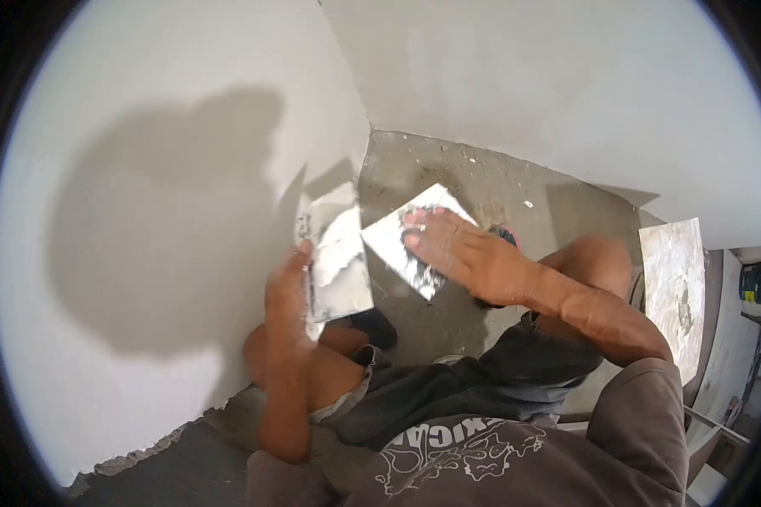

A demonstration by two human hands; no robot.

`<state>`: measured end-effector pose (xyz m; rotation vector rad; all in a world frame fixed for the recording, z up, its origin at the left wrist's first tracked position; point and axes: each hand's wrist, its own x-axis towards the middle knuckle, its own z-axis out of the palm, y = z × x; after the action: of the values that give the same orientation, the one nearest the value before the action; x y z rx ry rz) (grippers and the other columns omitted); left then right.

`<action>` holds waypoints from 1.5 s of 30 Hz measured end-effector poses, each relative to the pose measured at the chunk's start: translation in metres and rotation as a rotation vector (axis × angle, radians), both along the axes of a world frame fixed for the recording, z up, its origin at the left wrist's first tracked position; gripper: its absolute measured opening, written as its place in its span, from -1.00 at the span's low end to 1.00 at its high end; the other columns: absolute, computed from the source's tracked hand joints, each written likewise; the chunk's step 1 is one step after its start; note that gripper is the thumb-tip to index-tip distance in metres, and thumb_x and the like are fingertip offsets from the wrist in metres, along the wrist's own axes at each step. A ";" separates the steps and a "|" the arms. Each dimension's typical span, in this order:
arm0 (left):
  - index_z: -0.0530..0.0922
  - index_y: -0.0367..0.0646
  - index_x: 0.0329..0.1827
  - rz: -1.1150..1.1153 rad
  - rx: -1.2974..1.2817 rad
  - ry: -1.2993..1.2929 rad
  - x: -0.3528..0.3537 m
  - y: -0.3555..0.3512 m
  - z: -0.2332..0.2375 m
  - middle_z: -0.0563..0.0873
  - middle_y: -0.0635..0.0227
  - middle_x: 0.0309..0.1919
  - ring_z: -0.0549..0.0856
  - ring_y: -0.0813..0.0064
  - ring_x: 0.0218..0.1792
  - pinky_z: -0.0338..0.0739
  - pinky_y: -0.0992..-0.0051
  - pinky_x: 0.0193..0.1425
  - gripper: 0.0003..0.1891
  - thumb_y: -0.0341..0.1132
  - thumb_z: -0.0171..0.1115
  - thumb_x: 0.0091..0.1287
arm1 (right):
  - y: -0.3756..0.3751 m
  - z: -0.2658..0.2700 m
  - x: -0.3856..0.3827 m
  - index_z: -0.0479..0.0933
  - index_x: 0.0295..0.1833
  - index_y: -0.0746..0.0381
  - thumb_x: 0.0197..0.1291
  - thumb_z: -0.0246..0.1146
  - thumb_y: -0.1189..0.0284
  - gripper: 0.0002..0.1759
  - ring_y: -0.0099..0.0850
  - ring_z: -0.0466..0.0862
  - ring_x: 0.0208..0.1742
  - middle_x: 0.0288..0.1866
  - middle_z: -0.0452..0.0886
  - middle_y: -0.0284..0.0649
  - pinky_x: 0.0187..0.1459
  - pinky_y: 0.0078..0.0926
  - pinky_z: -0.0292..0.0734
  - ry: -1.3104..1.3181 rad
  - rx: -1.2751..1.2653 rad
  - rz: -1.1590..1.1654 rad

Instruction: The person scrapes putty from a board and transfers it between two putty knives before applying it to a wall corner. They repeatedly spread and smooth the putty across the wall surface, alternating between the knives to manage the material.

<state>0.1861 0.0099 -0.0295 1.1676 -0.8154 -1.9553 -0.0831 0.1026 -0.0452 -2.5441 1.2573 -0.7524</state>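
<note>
My left hand (pixel 289 291) is wrapped round the edge of a flat rectangular plate (pixel 347 283) smeared with white paste, tilted beside the left wall. To its right, my right hand (pixel 448 247) holds a second flat plate (pixel 397 247), also coated in white paste, with my fingers over its dark, smeared middle. The near corners of the two plates almost meet; whether they touch is unclear. My left thumb and part of the fingers are blurred or hidden behind the plate.
Pale walls (pixel 186 211) meet in a corner ahead, above a grey, speckled floor (pixel 482 177). A paste-stained board (pixel 672 296) stands at the right beside my knee. Farther right is a green object (pixel 753 283). My bent legs are below the plates.
</note>
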 end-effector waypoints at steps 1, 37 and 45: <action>0.45 -0.40 0.23 0.034 -0.020 0.029 0.004 -0.001 -0.001 0.67 0.10 0.04 0.74 0.34 -0.06 0.70 0.36 -0.01 -0.57 -0.20 0.08 0.51 | 0.000 0.000 -0.005 0.22 0.46 0.32 0.09 0.10 0.73 -0.27 -0.06 0.29 0.51 0.50 0.27 0.04 0.53 -0.07 0.16 -0.009 0.041 -0.027; 0.43 -0.50 0.22 0.362 -0.308 -0.168 0.025 0.009 0.021 0.68 0.07 0.01 0.73 0.38 -0.08 0.66 0.44 0.01 -0.53 -0.20 0.11 0.50 | 0.000 0.048 -0.022 0.50 0.14 0.44 0.35 0.22 0.47 -0.67 -0.46 0.68 -0.12 -0.08 0.67 -0.16 -0.02 -0.45 0.62 -1.547 0.533 -0.602; 0.43 -0.46 0.23 0.278 -0.351 -0.200 0.020 0.009 0.019 0.67 0.09 0.02 0.72 0.41 -0.06 0.66 0.44 0.01 -0.55 -0.19 0.11 0.50 | -0.008 0.054 -0.012 0.50 0.11 0.46 0.34 0.19 0.49 -0.69 -0.43 0.70 -0.16 -0.08 0.67 -0.12 -0.05 -0.47 0.65 -1.607 0.523 -0.589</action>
<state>0.2065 0.0189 -0.0101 1.2004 -0.9942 -1.4190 -0.0946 0.0946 0.0087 -0.5536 1.1494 -1.6794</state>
